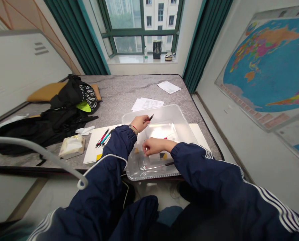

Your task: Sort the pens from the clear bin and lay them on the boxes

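Note:
My left hand is raised over the corner of a clear plastic box, shut on a slim dark-tipped pen. My right hand lies curled inside the box with its fingertips pointing down, and anything in them is hidden. Below that hand, a pen with a black end lies on the box floor. A small yellow-and-black piece sits just past my right fingers. Several pens lie on a white board beside the box, to the left of my left sleeve.
All this sits on a grey mattress, with loose papers behind the box. A tissue pack and black bags lie to the left. A curved white rail crosses the lower left.

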A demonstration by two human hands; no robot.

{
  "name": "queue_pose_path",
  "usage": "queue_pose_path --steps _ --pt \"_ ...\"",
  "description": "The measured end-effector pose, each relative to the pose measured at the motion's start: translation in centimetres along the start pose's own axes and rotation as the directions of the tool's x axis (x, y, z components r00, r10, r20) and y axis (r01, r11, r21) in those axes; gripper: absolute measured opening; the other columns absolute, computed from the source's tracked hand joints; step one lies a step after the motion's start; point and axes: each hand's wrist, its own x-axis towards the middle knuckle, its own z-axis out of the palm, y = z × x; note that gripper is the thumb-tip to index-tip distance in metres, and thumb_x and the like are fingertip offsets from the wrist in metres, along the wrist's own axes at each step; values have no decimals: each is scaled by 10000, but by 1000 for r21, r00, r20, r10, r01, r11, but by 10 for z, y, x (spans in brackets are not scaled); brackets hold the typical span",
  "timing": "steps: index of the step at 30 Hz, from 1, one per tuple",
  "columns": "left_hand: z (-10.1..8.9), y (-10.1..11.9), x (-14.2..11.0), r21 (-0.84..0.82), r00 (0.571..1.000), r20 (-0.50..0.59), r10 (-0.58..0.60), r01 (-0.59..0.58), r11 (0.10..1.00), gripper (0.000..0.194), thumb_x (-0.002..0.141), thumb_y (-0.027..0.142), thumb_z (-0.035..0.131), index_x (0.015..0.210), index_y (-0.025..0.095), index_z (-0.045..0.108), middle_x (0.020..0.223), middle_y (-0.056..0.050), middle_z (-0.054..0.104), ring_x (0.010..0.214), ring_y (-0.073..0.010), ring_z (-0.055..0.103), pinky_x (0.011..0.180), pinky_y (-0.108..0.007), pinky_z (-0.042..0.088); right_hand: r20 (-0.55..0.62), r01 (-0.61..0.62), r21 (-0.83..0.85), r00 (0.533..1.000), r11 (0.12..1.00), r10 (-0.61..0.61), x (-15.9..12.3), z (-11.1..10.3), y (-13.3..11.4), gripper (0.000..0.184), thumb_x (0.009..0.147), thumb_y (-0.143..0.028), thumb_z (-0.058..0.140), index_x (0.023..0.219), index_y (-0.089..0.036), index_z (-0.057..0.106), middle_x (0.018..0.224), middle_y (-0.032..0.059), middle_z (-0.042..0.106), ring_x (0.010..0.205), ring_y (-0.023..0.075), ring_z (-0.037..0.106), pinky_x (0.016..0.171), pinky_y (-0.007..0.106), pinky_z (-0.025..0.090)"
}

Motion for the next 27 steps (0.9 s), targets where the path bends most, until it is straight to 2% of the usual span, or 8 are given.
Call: queue_pose_path --steps 2,5,12,16,21,27 --pt "0 1 -1 -21 1000 -21 13 -14 1000 125 851 227 597 948 171 653 775 -47 725 744 -191 683 750 -293 502 144 45 8 989 999 -45 7 17 -3 288 720 -271 780 984 -170 727 831 9 690 685 124 575 635 212 382" --pt "-1 1 -2 -44 999 -38 22 -24 999 125 850 207 594 964 178 636 795 -45 733 768 -188 693 759 -291 505 242 89 -26 967 996 -80 12 33 -3 381 694 -248 793 1063 -189 721 873 11 698 712 135 590 643 222 382" --pt "-2 2 -1 -136 999 -39 11 -16 991 126 826 205 621 950 185 630 804 -43 746 774 -193 711 780 -307 519 256 113 -119 963 986 -79 14 37 -4 418 726 -249 753 1142 -225 713 936 34 726 783 174 630 672 245 384" --pt "-2 2 -2 -228 999 -36 -14 6 974 127 818 236 636 933 184 631 849 -60 756 820 -207 722 782 -312 536 294 59 -182 956 982 -3 13 36 -11 306 721 -239 738 1027 -221 747 924 40 735 802 195 642 662 256 396" --pt "0 1 -2 -355 1000 -6 -25 21 935 143 822 247 627 942 172 603 884 -90 762 792 -206 730 736 -312 568 350 -8 -150 935 989 61 14 37 -10 280 706 -269 757 977 -198 750 820 36 726 736 188 646 662 260 422" --pt "-4 13 -7 -445 996 56 -70 88 891 141 824 207 617 941 160 554 902 -106 759 684 -168 718 613 -259 572 419 -32 -60 906 998 54 11 38 -13 254 736 -180 671 981 -180 739 693 -2 679 630 154 620 647 258 449"
